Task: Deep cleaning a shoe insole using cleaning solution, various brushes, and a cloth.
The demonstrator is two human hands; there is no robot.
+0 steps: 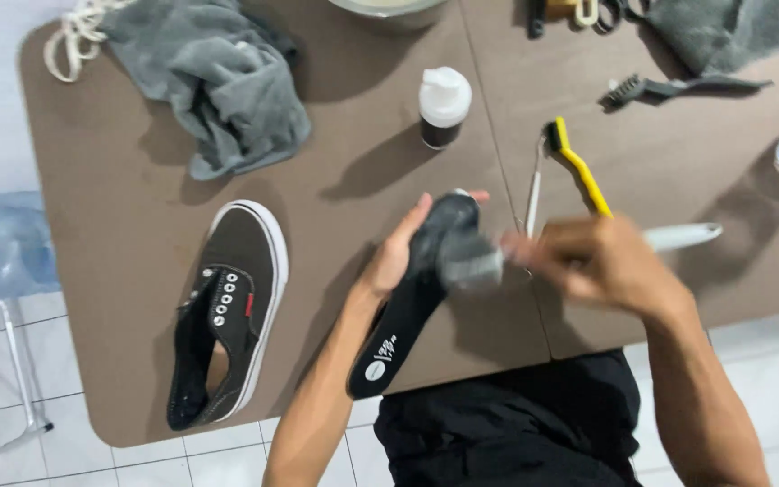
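A black insole (pixel 407 307) is held in the grip of the left hand (pixel 396 257), with the thumb laid along its upper left edge and a fingertip visible past its far end. The insole is raised above the brown surface (pixel 119 225); its long axis runs diagonally, the toe end pointing up and away from the grip toward the far right, the heel end, marked with a white print, pointing down toward the near left, below the wrist. The right hand (pixel 601 261) is clenched around a grey cloth wad (pixel 469 263), which is pressed against the insole just right of the left grip; the hand is blurred. A white-handled tool (pixel 682 235) is seen projecting beyond the right hand; whether it is gripped cannot be told. Left of the left grip, well apart, a black sneaker (pixel 227 311) lies on the surface. Beyond the grips are placed a white-capped bottle (pixel 444 106), a yellow-handled brush (pixel 579 167) and a grey towel (pixel 214 81).
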